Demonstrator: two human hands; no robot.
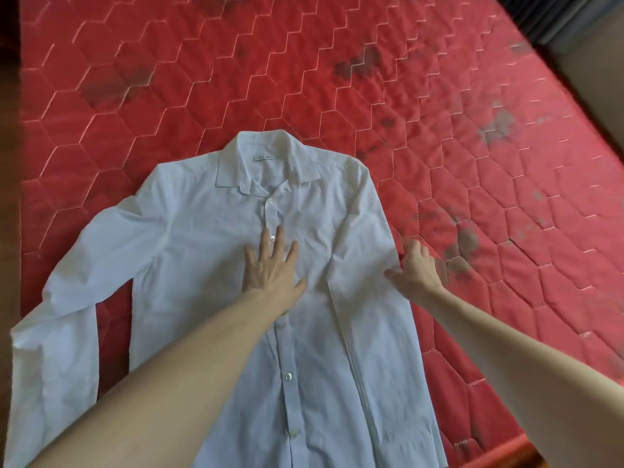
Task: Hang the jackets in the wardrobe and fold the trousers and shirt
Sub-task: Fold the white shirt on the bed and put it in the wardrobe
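a white shirt lies buttoned, front up, on a red quilted mattress, collar toward 12 o'clock. the small label inside the collar is too blurred to read. the left hand presses flat on the chest, fingers spread. at 3 o'clock the right hand pinches the folded-in sleeve edge.

White shirt flat on red mattress; left hand pressing, right hand gripping edge.
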